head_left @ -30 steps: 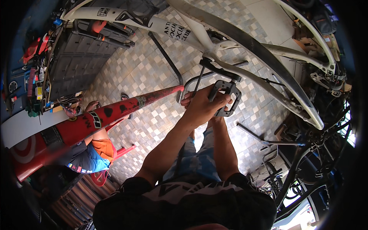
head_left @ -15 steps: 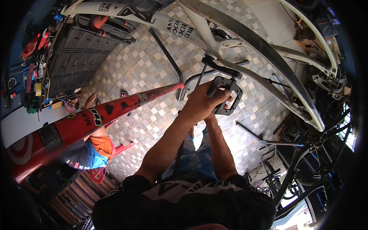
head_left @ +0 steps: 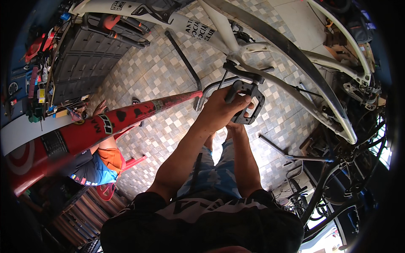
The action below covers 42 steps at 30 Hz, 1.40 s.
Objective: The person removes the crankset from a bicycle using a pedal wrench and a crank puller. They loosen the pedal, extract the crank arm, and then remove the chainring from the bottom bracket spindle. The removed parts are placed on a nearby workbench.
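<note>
My left hand [head_left: 223, 107] has its thumb and fingers closed on a black bicycle pedal [head_left: 255, 107] below the middle of the hanging bike frame. The pedal joins a black crank arm [head_left: 247, 76] mounted on a white-and-dark frame [head_left: 206, 38]. A thin black rod [head_left: 223, 77] runs down from the crank behind my left hand. My right hand [head_left: 234, 125] is under the pedal, its fingers hidden by the pedal and my left hand. The tip of a scuffed red tube [head_left: 126, 118] reaches close to my left hand from the lower left.
A seated person [head_left: 103, 166] is at left beyond the red tube, one hand [head_left: 101, 107] near a cluttered bench [head_left: 42, 105]. Black forks [head_left: 114, 36] hang by dark panels at upper left. Bikes [head_left: 329, 189] crowd the right. Metal stand legs [head_left: 274, 145] stand on the tiled floor.
My left hand and the pedal have risen slightly toward the crank, and my right forearm has followed. The seated person's hand has shifted a little near the bench.
</note>
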### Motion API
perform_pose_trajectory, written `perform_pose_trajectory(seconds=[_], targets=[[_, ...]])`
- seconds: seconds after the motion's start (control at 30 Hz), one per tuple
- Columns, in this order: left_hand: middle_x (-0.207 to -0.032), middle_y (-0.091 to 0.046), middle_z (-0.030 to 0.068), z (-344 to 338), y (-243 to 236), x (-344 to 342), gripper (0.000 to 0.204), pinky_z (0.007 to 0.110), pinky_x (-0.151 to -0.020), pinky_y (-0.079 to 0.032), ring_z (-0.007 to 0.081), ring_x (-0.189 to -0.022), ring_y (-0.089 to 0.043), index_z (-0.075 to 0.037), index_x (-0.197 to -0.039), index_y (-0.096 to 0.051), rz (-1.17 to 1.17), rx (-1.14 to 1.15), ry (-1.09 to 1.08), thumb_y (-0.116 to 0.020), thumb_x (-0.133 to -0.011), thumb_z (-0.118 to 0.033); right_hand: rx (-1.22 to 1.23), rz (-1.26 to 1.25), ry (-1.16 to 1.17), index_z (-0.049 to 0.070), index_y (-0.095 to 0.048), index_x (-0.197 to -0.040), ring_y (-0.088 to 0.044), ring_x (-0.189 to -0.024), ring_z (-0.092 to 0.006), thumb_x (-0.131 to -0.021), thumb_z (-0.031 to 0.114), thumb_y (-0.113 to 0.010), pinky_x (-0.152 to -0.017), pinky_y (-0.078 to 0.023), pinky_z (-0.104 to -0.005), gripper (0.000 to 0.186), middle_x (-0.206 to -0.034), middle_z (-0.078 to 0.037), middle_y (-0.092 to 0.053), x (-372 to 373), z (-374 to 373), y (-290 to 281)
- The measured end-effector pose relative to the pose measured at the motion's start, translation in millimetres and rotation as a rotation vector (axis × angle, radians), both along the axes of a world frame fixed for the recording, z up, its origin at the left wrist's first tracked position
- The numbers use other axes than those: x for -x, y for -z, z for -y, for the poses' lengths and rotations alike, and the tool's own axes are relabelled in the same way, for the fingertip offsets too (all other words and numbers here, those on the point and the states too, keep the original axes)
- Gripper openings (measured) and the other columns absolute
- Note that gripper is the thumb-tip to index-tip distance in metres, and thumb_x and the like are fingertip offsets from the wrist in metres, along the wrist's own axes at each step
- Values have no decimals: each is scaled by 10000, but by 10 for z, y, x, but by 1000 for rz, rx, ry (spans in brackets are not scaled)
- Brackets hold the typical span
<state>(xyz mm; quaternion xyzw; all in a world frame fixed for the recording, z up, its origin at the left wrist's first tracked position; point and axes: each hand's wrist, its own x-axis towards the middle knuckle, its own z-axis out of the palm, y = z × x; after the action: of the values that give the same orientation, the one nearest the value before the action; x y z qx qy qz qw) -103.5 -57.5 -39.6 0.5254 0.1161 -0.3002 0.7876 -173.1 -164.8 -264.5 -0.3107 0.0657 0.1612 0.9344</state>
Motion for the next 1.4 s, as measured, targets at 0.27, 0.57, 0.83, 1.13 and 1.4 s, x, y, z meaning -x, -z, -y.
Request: perform_pose_trajectory(seconds=[0.27,0.57,0.83,1.13,1.4], targets=[[-925,-741,83,5,10,-10,317,274,-728,-559,120,-769,-690,23,-1107,-671,21,2,18,-732,-963,-253,114,60,84,136,-498,-1409,-572,-1197,-168,-871,369,-809,-1007,-489,-344,664,-1364,-62,-574,114,-62,15],[-918,-753,95,25,4,24,312,268,-682,-556,115,-785,-686,15,-1078,-683,7,-9,-19,-731,-952,-266,58,37,86,95,-490,-1411,-585,-1184,-169,-867,397,-809,-1006,-500,-335,700,-1349,-64,-583,24,36,23],[-918,-733,62,-51,-61,15,289,258,-732,-544,105,-785,-678,14,-1108,-670,-19,-11,-25,-729,-961,-228,152,117,134,58,-484,-1413,-597,-1173,-170,-864,422,-810,-1005,-510,-327,736,-1336,-66,-592,119,-148,72],[-989,-717,36,-118,-115,-15,292,247,-800,-525,86,-893,-661,0,-1101,-673,-2,-49,-23,-739,-957,-245,72,38,165,39,-490,-1407,-599,-1173,-168,-884,382,-771,-1006,-504,-304,686,-1320,-62,-603,7,-66,120],[-969,-717,42,-170,-169,-52,304,262,-808,-517,90,-878,-654,6,-1121,-670,24,-40,-35,-731,-961,-245,727,212,52,54,-534,-1386,-576,-1194,-169,-871,255,-741,-1026,-478,-323,590,-1300,-51,-619,87,-42,297]])
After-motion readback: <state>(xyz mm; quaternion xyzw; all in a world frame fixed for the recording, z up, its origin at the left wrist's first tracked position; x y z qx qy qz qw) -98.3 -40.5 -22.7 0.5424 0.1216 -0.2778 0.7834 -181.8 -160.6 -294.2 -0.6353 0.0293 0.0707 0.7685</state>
